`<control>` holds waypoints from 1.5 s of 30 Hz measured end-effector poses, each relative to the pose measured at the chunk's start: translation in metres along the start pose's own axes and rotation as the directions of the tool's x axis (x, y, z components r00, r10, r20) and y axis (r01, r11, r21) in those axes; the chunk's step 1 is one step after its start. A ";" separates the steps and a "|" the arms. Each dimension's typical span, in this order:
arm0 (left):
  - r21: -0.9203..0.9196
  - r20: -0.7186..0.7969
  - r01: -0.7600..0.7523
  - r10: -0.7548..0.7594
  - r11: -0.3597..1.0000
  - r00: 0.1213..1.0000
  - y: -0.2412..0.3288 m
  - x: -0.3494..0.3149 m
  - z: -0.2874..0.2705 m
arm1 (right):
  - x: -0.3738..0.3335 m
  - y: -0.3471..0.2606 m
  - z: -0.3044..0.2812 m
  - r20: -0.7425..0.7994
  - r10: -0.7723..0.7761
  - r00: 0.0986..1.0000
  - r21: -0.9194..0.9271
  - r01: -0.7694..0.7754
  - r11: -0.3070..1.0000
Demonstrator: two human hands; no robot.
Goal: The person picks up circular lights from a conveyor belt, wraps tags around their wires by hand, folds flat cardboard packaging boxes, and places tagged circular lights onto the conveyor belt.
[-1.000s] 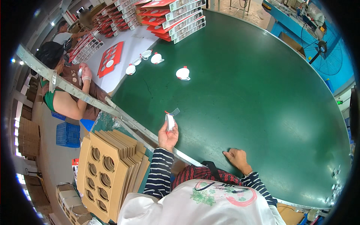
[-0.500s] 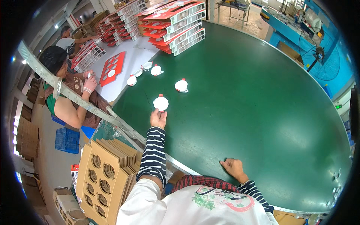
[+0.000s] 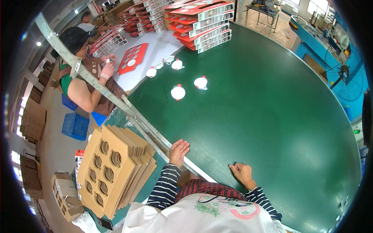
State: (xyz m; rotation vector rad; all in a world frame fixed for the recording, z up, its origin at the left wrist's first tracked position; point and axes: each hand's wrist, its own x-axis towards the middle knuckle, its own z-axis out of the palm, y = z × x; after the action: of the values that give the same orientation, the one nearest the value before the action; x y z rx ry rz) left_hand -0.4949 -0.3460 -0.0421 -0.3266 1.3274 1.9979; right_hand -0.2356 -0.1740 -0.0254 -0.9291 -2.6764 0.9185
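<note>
My left hand (image 3: pixel 179 152) is held over the near left edge of the green table (image 3: pixel 268 105), palm partly up, fingers stretched and nothing in them. My right hand (image 3: pixel 241 172) rests on the tabletop near the front edge, its fingers curled in a loose fist with nothing visible in it. Farther off, beyond my left hand, lies a white cup (image 3: pixel 178 93) with red tabs at its rim. A second white cup (image 3: pixel 201 82) lies to its right, and a third cup (image 3: pixel 177 64) sits behind. Several more stand by the white table.
A stack of brown cardboard inserts (image 3: pixel 107 167) with round holes stands at the left. A co-worker (image 3: pixel 85 70) handles a small white thing beside a red card sheet (image 3: pixel 133 58). Red cartons (image 3: pixel 202 23) are piled at the back. A metal rail (image 3: pixel 93 83) crosses the left side.
My left hand has let go of the nearest white cup and drawn back toward me to the table edge. My right hand has stayed in place. The view has shifted slightly.
</note>
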 end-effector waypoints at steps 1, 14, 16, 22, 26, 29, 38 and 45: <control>0.029 0.000 -0.021 0.021 0.999 1.000 0.002 -0.006 0.000 | -0.001 -0.003 0.000 -0.020 -0.010 1.000 0.008 0.010 1.000; 0.598 -0.001 -0.333 0.417 0.729 0.909 0.050 0.070 0.037 | -0.008 -0.003 0.015 -0.179 -0.308 0.934 -0.222 0.267 0.938; 0.659 0.000 -0.362 0.482 0.659 0.876 0.069 0.110 0.041 | -0.003 -0.007 0.013 -0.212 -0.219 0.952 -0.211 0.174 0.962; 0.919 -0.092 -0.231 0.745 0.319 0.660 0.109 0.190 0.092 | -0.003 -0.005 0.010 -0.160 -0.186 0.969 -0.169 0.159 0.973; 0.967 -0.162 -0.012 0.649 0.255 0.743 0.120 0.213 0.107 | -0.001 -0.005 0.011 -0.138 -0.168 0.976 -0.196 0.140 0.971; 0.881 -0.001 -0.350 0.740 0.318 0.672 0.108 0.230 0.098 | 0.002 -0.004 0.013 -0.128 -0.169 0.977 -0.181 0.144 0.973; 0.324 0.090 -0.752 0.773 0.574 0.628 0.060 0.194 0.075 | 0.006 -0.001 0.016 -0.112 -0.182 0.977 -0.174 0.161 0.972; -0.297 0.032 -0.348 0.374 0.889 0.927 0.064 0.139 0.077 | 0.007 -0.004 0.016 -0.123 -0.189 0.974 -0.165 0.168 0.972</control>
State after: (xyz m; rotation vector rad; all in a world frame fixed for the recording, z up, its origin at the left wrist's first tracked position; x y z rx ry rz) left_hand -0.6250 -0.2349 -0.0407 -0.1234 1.1015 2.4975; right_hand -0.2484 -0.1804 -0.0361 -0.7334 -2.6862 0.5952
